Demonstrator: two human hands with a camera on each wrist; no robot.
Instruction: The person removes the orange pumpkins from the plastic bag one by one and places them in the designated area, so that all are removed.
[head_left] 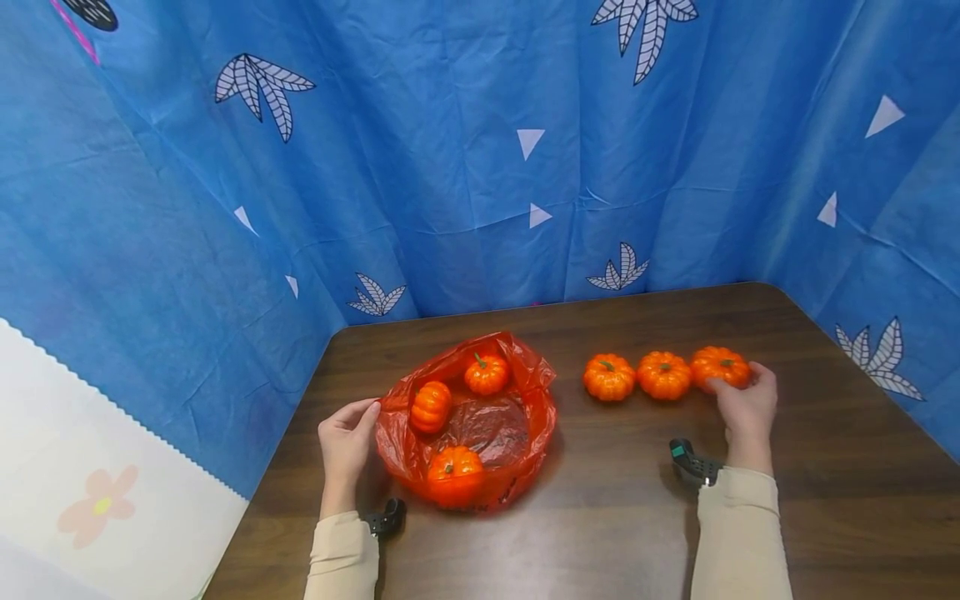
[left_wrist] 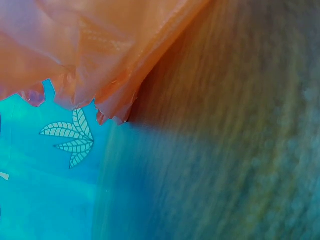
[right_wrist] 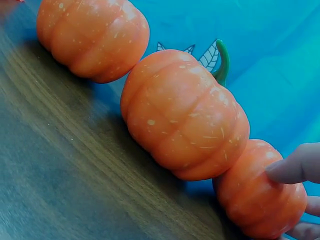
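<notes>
A red plastic bag (head_left: 517,467) stands on the table with its mouth spread, and three small orange pumpkins lie inside: one at the back (head_left: 487,375), one tipped on its side at the left (head_left: 431,407), one at the front (head_left: 454,463) partly behind the bag's wall. My left hand (head_left: 348,437) pinches the bag's left rim between thumb and fingers. To the right, three more pumpkins sit in a touching row: left (head_left: 609,377), middle (head_left: 663,375) and right (head_left: 718,367). My right hand (head_left: 750,408) grips the right one, its thumb (right_wrist: 295,165) on the near side.
The dark wooden table (head_left: 592,517) ends at a blue curtain (head_left: 465,167) with leaf prints, which hangs behind it and along both sides. A white cloth with a flower print (head_left: 101,504) is at the lower left. Each wrist wears a black camera strap (head_left: 697,467).
</notes>
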